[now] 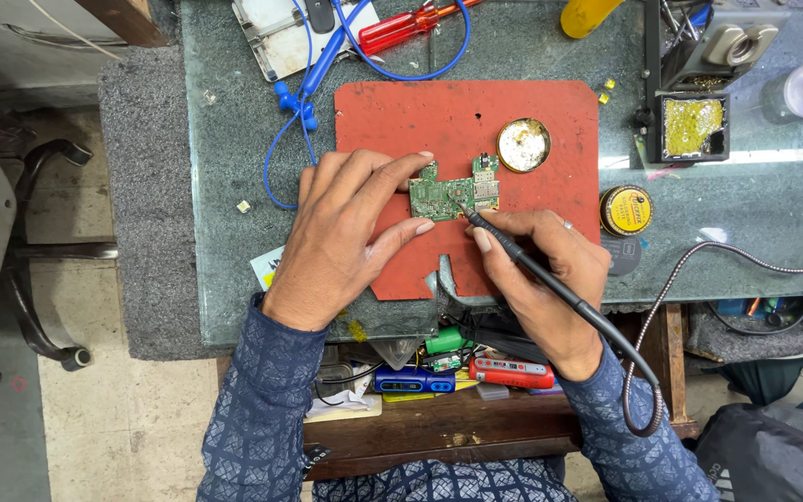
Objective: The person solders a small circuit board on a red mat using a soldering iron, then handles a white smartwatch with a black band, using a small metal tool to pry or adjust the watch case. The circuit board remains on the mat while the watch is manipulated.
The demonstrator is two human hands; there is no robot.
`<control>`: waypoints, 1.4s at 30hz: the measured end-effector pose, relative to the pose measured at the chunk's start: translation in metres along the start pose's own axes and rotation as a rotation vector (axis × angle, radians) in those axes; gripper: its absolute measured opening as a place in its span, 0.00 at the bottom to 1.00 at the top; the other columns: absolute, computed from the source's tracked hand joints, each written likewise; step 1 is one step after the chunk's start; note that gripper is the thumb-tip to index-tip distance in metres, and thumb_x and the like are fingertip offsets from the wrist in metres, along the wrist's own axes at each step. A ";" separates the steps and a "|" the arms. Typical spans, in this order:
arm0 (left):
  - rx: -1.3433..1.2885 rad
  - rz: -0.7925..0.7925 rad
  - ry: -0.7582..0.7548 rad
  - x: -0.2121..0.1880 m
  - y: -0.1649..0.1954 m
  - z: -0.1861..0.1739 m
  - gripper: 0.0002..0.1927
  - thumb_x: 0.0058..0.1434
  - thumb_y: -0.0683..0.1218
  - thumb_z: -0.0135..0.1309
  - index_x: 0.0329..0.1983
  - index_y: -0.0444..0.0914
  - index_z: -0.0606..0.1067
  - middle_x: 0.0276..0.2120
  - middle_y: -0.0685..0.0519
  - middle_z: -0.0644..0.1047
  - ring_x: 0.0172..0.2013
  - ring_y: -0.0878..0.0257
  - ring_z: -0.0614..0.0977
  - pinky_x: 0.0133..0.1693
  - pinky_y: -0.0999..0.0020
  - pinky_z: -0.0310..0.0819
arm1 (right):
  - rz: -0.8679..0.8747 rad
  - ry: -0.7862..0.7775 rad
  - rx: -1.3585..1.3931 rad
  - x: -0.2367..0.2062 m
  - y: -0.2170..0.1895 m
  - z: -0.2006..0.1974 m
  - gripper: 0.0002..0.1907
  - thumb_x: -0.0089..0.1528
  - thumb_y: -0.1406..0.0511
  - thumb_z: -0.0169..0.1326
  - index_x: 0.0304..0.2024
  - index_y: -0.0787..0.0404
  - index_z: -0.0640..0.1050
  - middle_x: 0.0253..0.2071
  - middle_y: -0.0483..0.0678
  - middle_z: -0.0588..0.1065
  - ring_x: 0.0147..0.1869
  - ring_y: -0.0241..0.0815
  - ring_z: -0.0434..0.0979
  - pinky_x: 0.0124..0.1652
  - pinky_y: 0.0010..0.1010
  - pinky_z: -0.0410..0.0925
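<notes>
**Board pinned, iron tip on it**

Your left hand (341,237) lies flat on the worn red rubber mat (392,116), its fingers (400,167) spread and pressed around the left edge of the small green circuit board (453,193): forefinger along the board's top corner, thumb at its lower corner, so the board is pinched and held down between them. Beyond those fingers, up and to the left, a blue cable (295,121) loops across the grey-green glass-topped table (225,139).

The board sits on the mat directly between your two hands. Just past its upper right corner rests a round open brass-coloured tin (523,144).

Your right hand (546,270) is closed in a pen grip on the slim black soldering iron (522,258), whose tip touches the board's lower right area. To the right of those fingers stands a round yellow-and-black lidded tin (625,210), and the iron's braided cord (671,297) trails off past your wrist.
</notes>
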State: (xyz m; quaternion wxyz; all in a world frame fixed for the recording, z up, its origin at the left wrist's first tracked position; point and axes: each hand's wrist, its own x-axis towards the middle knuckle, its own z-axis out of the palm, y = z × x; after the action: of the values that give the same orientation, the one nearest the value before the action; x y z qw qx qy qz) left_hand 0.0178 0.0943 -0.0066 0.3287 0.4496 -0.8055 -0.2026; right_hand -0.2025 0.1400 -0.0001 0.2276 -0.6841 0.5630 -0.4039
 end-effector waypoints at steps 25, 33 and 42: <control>-0.001 0.009 0.005 -0.001 0.000 -0.002 0.32 0.57 0.51 0.67 0.64 0.42 0.72 0.48 0.54 0.74 0.51 0.56 0.73 0.52 0.59 0.64 | -0.015 0.010 -0.017 0.000 0.000 0.002 0.08 0.64 0.69 0.64 0.45 0.65 0.81 0.39 0.50 0.82 0.39 0.36 0.82 0.40 0.25 0.72; 0.006 0.008 0.005 -0.001 0.000 -0.001 0.32 0.57 0.51 0.67 0.64 0.42 0.73 0.48 0.54 0.74 0.51 0.56 0.73 0.52 0.59 0.64 | -0.015 0.003 -0.014 0.000 0.001 0.001 0.08 0.64 0.69 0.64 0.45 0.65 0.81 0.39 0.51 0.82 0.40 0.36 0.82 0.40 0.26 0.72; 0.010 0.006 0.001 0.000 0.000 -0.001 0.32 0.57 0.51 0.67 0.65 0.42 0.72 0.47 0.54 0.74 0.51 0.56 0.73 0.52 0.59 0.64 | -0.037 0.005 -0.019 0.000 0.001 0.001 0.07 0.65 0.69 0.63 0.44 0.65 0.80 0.39 0.50 0.82 0.39 0.36 0.82 0.40 0.25 0.72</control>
State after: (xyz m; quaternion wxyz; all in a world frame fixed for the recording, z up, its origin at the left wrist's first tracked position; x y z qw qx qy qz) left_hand 0.0188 0.0945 -0.0059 0.3277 0.4489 -0.8076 -0.1975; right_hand -0.2022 0.1393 -0.0008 0.2123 -0.6955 0.5547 -0.4043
